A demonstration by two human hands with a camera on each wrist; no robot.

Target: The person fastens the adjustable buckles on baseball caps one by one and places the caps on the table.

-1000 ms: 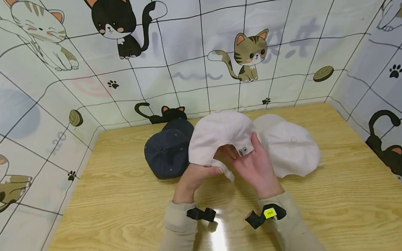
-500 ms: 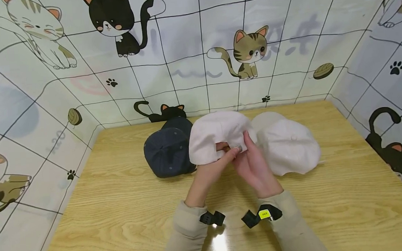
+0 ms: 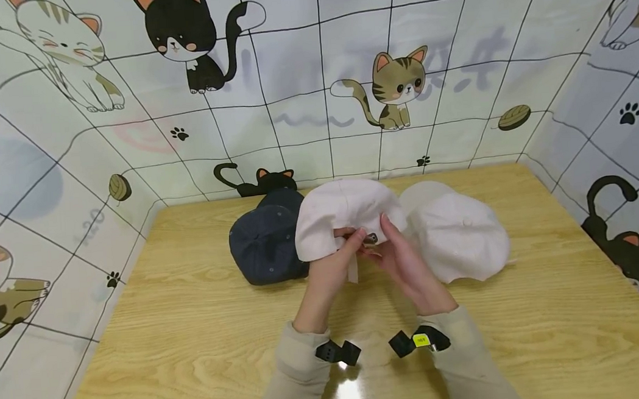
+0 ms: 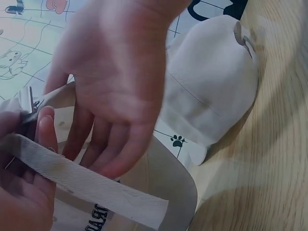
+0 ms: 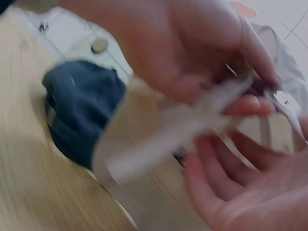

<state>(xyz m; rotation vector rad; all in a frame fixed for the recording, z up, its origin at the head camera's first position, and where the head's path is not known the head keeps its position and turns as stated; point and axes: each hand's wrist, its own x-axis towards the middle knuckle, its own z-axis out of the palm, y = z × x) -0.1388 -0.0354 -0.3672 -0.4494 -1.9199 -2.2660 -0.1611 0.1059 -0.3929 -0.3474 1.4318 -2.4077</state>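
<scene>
A pale pinkish-white baseball cap (image 3: pixel 347 201) is held up over the table by both hands, its back opening toward me. My left hand (image 3: pixel 327 281) pinches the strap beside the metal buckle (image 3: pixel 371 238), thumb on top. My right hand (image 3: pixel 411 267) grips the cap's right rear edge, its thumb on the outside. From the left hand hangs the free strap end (image 4: pixel 115 192), its tip loose. Dark lettering (image 4: pixel 96 217) shows on the cap in the left wrist view. The fingertips inside the cap are partly hidden, and the right wrist view is blurred.
A navy cap (image 3: pixel 264 245) lies on the wooden table (image 3: pixel 196 341) to the left, a white cap (image 3: pixel 459 237) to the right. Behind the white one shows a beige rounded piece (image 3: pixel 426 192). A cat-print sheet (image 3: pixel 304 121) walls the back and sides.
My left hand has moved right and up, its thumb now at the buckle. Drawn inward there, the strap's free end now hangs straight down. My right hand's grip has shifted slightly.
</scene>
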